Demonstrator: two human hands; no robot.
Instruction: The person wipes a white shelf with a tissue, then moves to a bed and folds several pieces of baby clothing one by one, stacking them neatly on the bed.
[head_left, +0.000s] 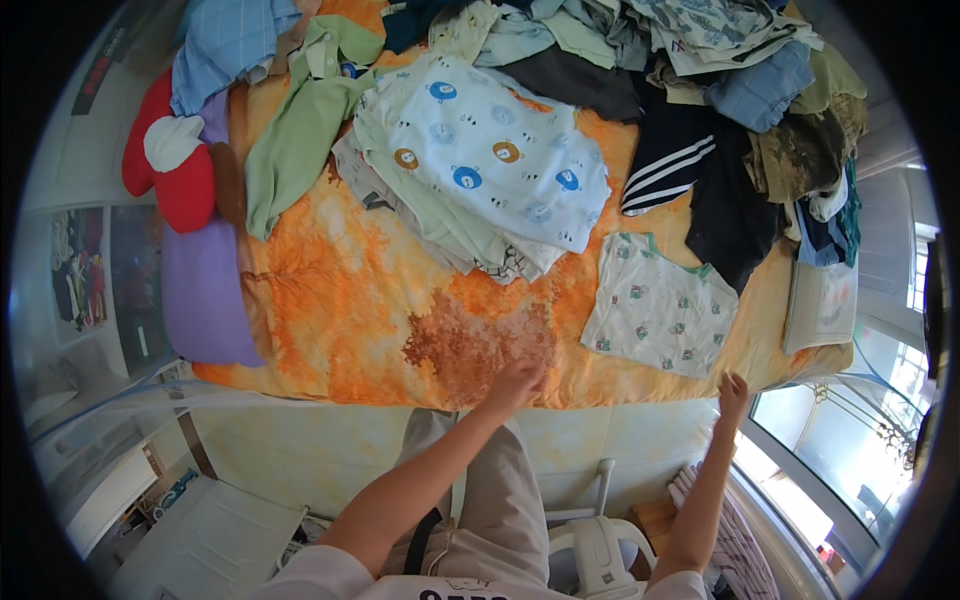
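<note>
A small white sleeveless top (664, 307) with green trim and a small print lies spread flat on the bed. My right hand (734, 391) hovers by its lower right corner, fingers slightly apart, with nothing visible in them. Over the brown patch of the orange bedsheet (322, 300), to the left of the top, is my left hand (519, 381). Its fingers are loosely curled and partly hidden, so their grip is unclear. Beyond it rises a stack of flat-laid clothes, topped by a white garment (480, 150) with blue and brown bear faces.
A green long-sleeved shirt (300, 142), a red plush item (184, 180) and a purple pillow (206, 292) lie left. Heaped clothes (600, 37) line the far side, with dark striped clothing (671, 161) to the right. A white fan-like appliance (596, 555) stands near my legs.
</note>
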